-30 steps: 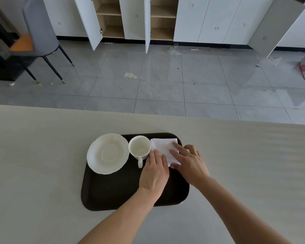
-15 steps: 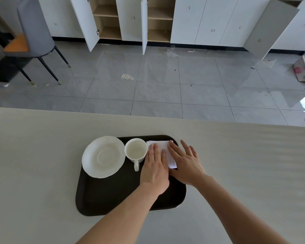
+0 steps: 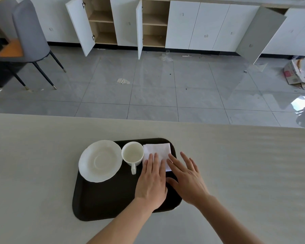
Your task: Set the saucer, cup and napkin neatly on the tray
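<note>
Both your hands lie flat on the napkin (image 3: 157, 151) at the far right corner of the tray (image 3: 104, 199). Your left hand (image 3: 152, 182) has its fingers (image 3: 151, 160) straight and close together, palm down, covering the napkin's near left part. Your right hand (image 3: 187, 178) has its fingers spread, and only the one nearest the left hand appears to touch the napkin's right edge. Neither hand pinches anything.

The cup (image 3: 132, 154) stands upright just left of the napkin, handle toward you, with its rim very near or touching the napkin's left edge. The saucer (image 3: 99, 161) sits at the far left, its left rim overhanging the tray edge above the desk (image 3: 33, 164).

Judgement: the step in hand is smoothing and squaring the napkin. Press lightly and draw outward from the centre, so the folds stay flat. Keep the left hand clear of the cup handle, as a sideways nudge could turn or tip it. Align the napkin's edges with the tray's rim. The saucer likely still needs shifting inward to sit fully on the tray.
</note>
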